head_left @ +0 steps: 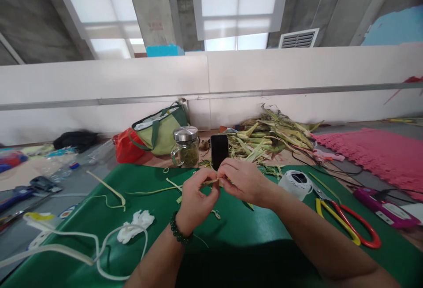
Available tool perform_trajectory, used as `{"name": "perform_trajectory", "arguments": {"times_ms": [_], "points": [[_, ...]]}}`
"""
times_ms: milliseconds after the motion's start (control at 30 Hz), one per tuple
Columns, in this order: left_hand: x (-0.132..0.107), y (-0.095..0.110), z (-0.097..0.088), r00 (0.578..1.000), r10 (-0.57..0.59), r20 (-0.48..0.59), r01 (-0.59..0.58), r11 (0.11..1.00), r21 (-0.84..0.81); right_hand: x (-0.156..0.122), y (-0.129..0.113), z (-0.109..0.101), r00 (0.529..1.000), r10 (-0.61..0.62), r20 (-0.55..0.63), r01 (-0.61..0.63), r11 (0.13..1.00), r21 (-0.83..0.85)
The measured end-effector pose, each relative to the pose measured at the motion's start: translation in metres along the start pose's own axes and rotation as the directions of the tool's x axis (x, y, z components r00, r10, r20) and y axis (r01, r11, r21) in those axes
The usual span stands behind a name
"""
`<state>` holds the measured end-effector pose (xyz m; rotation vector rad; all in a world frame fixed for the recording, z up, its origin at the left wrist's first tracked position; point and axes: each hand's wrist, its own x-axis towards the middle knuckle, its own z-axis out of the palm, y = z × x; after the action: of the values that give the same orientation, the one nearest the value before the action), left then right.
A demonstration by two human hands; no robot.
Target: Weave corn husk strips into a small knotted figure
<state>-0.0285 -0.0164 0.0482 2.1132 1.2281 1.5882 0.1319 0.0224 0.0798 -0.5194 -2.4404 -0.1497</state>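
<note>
My left hand (198, 196), with a dark bead bracelet (178, 230) on its wrist, and my right hand (245, 183) meet above the green mat (261, 226). Thumbs and fingers of both are pinched on a thin strip of corn husk (209, 182), largely covered by the fingers. A long pale-green strip (153, 190) runs leftward across the mat from near my left hand. Short husk bits lie beneath the hands. Just behind them stands a dark-screened phone (220, 150), its lower part hidden by my right hand.
A glass mug with a metal lid (189, 151) and a green bag (161, 131) stand behind the mat. Corn husks (271, 131) are heaped at the back. On the right lie scissors (343, 219) and a white roll (295, 185); left, a white cable (95, 252) and crumpled tissue (136, 226).
</note>
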Motion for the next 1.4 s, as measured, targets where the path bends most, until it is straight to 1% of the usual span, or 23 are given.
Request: {"name": "perform_trajectory", "arguments": {"times_ms": [67, 167, 233, 300, 400, 500, 600, 733, 833, 900, 967, 1000, 1033, 1067, 1100, 1133, 1167, 1200, 1267, 1333, 1400], "points": [[-0.003, -0.001, 0.001, 0.999, 0.031, -0.031, -0.03, 0.999, 0.034, 0.0, 0.0, 0.002, 1.0, 0.013, -0.021, -0.012, 0.999, 0.035], [-0.007, -0.005, 0.003, 0.994, 0.084, -0.067, -0.079, 0.995, 0.061, 0.0, 0.002, 0.005, 0.998, 0.051, -0.027, -0.045, 0.978, 0.205], [-0.008, -0.007, 0.004, 0.99, 0.108, -0.093, -0.101, 0.992, 0.077, 0.0, 0.004, 0.006, 0.996, 0.09, -0.021, -0.078, 0.939, 0.336], [-0.009, -0.007, 0.003, 0.989, 0.102, -0.109, -0.094, 0.992, 0.079, 0.001, 0.006, 0.007, 0.991, 0.136, 0.0, -0.122, 0.886, 0.447], [-0.006, -0.004, 0.001, 0.994, 0.077, -0.081, -0.074, 0.996, 0.041, 0.002, 0.008, 0.005, 0.978, 0.203, 0.055, -0.199, 0.814, 0.545], [-0.002, -0.001, 0.0, 0.998, 0.066, -0.019, -0.066, 0.998, -0.016, 0.003, 0.01, 0.001, 0.97, 0.211, 0.119, -0.241, 0.795, 0.556], [-0.001, 0.0, 0.001, 0.996, 0.092, 0.007, -0.092, 0.995, -0.034, 0.002, 0.012, -0.001, 0.978, 0.155, 0.14, -0.206, 0.828, 0.521], [0.0, -0.001, 0.0, 0.993, 0.114, 0.017, -0.113, 0.993, -0.017, 0.0, 0.016, 0.006, 0.992, 0.102, 0.08, -0.128, 0.853, 0.505], [0.0, -0.001, -0.003, 0.995, 0.099, 0.027, -0.098, 0.995, -0.009, 0.0, 0.018, 0.011, 0.992, 0.128, 0.022, -0.121, 0.847, 0.517], [0.0, -0.001, -0.004, 0.999, 0.038, 0.034, -0.036, 0.997, -0.075, 0.0, 0.018, 0.011, 0.989, 0.151, 0.002, -0.13, 0.842, 0.523], [0.001, -0.003, -0.004, 0.994, -0.101, 0.034, 0.107, 0.964, -0.244, 0.0, 0.019, 0.009, 0.985, 0.167, -0.035, -0.124, 0.841, 0.526], [0.001, -0.004, -0.004, 0.981, -0.189, 0.03, 0.187, 0.913, -0.362, 0.0, 0.019, 0.008, 0.983, 0.174, -0.065, -0.114, 0.842, 0.527], [0.002, -0.006, -0.004, 0.959, -0.281, 0.032, 0.261, 0.836, -0.482, 0.0, 0.02, 0.007, 0.979, 0.177, -0.097, -0.1, 0.843, 0.529], [0.003, -0.007, -0.005, 0.931, -0.361, 0.051, 0.32, 0.744, -0.587, 0.0, 0.02, 0.006, 0.977, 0.175, -0.125, -0.083, 0.843, 0.531], [0.004, -0.009, -0.005, 0.904, -0.419, 0.09, 0.37, 0.656, -0.658, 0.0, 0.021, 0.006, 0.975, 0.169, -0.147, -0.065, 0.843, 0.535], [0.005, -0.01, -0.007, 0.883, -0.442, 0.158, 0.416, 0.581, -0.7, 0.0, 0.022, 0.007, 0.973, 0.164, -0.163, -0.052, 0.842, 0.538], [0.005, -0.01, -0.008, 0.868, -0.437, 0.234, 0.458, 0.525, -0.717, 0.0, 0.022, 0.008, 0.972, 0.156, -0.177, -0.037, 0.841, 0.539], [0.006, -0.011, -0.009, 0.855, -0.413, 0.313, 0.498, 0.49, -0.715, 0.001, 0.023, 0.01, 0.97, 0.15, -0.19, -0.025, 0.843, 0.538], [0.006, -0.01, -0.01, 0.832, -0.358, 0.423, 0.552, 0.472, -0.687, 0.001, 0.025, 0.013, 0.967, 0.138, -0.215, -0.006, 0.853, 0.521], [0.006, -0.009, -0.009, 0.815, -0.368, 0.448, 0.58, 0.491, -0.65, 0.002, 0.026, 0.016, 0.966, 0.117, -0.231, 0.008, 0.878, 0.479], [0.006, -0.007, -0.006, 0.806, -0.42, 0.416, 0.59, 0.521, -0.617, 0.001, 0.026, 0.018, 0.967, 0.087, -0.239, 0.021, 0.908, 0.417]]}}
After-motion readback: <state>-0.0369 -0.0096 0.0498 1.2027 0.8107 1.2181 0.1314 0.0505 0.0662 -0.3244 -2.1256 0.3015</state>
